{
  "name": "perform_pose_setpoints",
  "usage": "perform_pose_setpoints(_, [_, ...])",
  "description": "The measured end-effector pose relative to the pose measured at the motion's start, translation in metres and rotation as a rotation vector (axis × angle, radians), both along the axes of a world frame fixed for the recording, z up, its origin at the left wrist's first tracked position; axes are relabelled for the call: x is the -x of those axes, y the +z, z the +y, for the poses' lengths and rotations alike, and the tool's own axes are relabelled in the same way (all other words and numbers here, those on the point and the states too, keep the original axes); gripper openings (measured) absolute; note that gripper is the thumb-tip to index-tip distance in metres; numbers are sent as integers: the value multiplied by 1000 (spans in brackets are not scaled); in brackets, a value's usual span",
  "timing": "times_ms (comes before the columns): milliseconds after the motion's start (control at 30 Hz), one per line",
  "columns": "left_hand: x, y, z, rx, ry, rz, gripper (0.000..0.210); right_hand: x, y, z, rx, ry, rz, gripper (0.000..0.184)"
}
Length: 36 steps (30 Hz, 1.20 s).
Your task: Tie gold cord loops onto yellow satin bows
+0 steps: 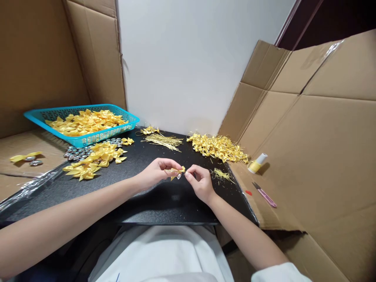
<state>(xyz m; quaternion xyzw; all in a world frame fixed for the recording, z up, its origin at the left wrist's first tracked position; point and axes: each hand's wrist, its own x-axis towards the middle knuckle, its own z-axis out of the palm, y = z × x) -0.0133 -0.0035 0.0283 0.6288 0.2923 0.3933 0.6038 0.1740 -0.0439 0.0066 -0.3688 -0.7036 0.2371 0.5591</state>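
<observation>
Over the black table [147,207] my left hand [157,172] pinches a yellow ribbon bow [181,170], with a small silvery piece showing just under it. My right hand [201,182] meets the bow's right side, thumb and forefinger pressed together; what lies between those fingertips is too small to make out. Left of my hands is a loose heap of yellow bows [102,154] beside silver bead-like pieces [78,152]. Thin gold ties [164,141] lie in a bundle beyond my hands. Bows with gold ties [217,147] are heaped at the back right.
A turquoise basket [85,140] full of yellow bows stands at the back left. Yellow thread scraps [222,174] lie right of my hands. On the cardboard at right are a thread spool [257,163], pink-handled snips [265,195] and a red scrap [248,192]. Cardboard walls [331,145] flank the table.
</observation>
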Motion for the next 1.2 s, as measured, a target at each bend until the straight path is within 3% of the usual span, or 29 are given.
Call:
perform_pose_setpoints(267, [0, 0, -2, 35, -51, -11, 16, 2, -1, 2, 51, 50, 51, 21])
perform_pose_setpoints(700, [0, -2, 1, 174, -152, -135, 26, 2, -5, 16, 175, 221, 143, 37])
perform_pose_setpoints(1200, [0, 3, 0, 351, -228, -135, 21, -5, 1, 14, 30, 217, 1, 32])
